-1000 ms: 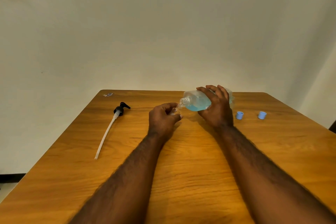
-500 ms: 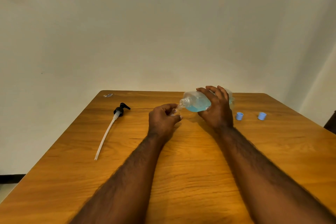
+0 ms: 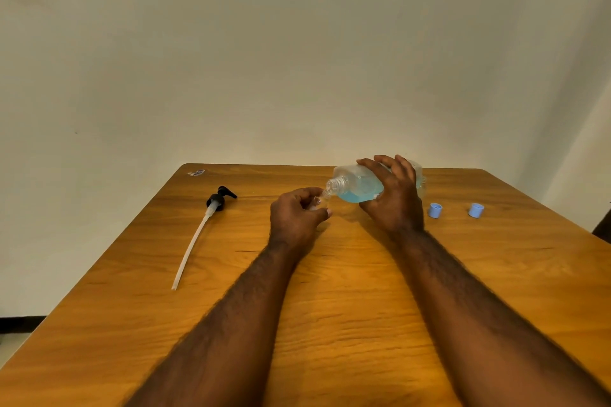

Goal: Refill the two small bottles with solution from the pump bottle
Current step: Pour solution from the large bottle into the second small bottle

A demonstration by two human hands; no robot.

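My right hand (image 3: 393, 198) grips the clear pump bottle (image 3: 355, 185), which is tipped on its side with its open neck pointing left and blue solution pooled inside. My left hand (image 3: 296, 218) is curled round a small clear bottle (image 3: 318, 201); only its neck shows, right under the big bottle's mouth. The rest of the small bottle is hidden in my fingers. A second small bottle is not in view.
The black pump head with its long white tube (image 3: 211, 208) lies on the left of the wooden table (image 3: 330, 307). Two light blue caps (image 3: 435, 210) (image 3: 476, 210) sit to the right of my right hand. A small scrap (image 3: 197, 172) lies at the far left corner.
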